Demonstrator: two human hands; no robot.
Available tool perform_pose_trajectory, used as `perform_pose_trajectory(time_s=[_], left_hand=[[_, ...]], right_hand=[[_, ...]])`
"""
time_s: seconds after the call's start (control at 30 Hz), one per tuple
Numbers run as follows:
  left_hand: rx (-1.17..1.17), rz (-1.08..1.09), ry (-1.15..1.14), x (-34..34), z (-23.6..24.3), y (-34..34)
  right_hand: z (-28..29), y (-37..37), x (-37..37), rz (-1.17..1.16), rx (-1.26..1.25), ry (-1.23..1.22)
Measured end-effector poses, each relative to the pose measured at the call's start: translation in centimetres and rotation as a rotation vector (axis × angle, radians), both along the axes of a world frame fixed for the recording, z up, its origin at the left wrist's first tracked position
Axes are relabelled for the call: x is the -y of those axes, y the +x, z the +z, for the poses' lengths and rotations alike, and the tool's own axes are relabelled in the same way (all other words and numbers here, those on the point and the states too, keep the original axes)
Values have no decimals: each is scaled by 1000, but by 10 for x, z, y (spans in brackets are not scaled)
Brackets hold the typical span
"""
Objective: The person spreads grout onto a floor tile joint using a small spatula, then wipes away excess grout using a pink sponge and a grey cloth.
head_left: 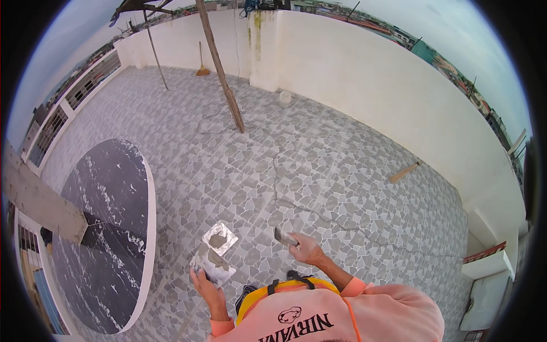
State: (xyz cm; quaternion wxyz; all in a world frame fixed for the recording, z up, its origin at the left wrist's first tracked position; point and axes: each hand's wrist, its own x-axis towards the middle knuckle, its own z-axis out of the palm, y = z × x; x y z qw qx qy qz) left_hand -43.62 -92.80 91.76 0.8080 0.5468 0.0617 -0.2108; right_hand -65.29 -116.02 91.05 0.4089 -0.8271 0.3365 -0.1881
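My left hand (209,292) is closed on the lower edge of a crumpled silver foil sheet (219,275) with a smear of grey paste on it. Just beyond it is a square silver foil piece (229,235) with a grey patch of paste in its middle; whether the two pieces are joined I cannot tell. To the right, my right hand (307,249) grips a putty knife (283,236), its flat dark blade pointing left toward the foil. The knife is held apart from the foil, above the tiled floor.
A round black marbled tabletop (114,188) stands left, crossed by a concrete beam (45,196). A cable (319,215) runs across the tiled floor (342,171). A wooden post (219,68), a broom (202,70), a white container (285,97) and a brush (404,172) are farther off, near white walls (364,74).
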Motion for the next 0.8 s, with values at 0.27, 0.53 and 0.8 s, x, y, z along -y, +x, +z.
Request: perform_pose_trajectory(time_s=[0.27,0.53,0.8], left_hand=[[-12,20,6,-9,-5,14],[-12,23,-43,-20,-16,29],[-48,-25,-37,-29,-20,38]], right_hand=[[7,9,-10,2,1,63],[2,10,-22,-19,5,37],[8,10,-41,-56,-46,-71]])
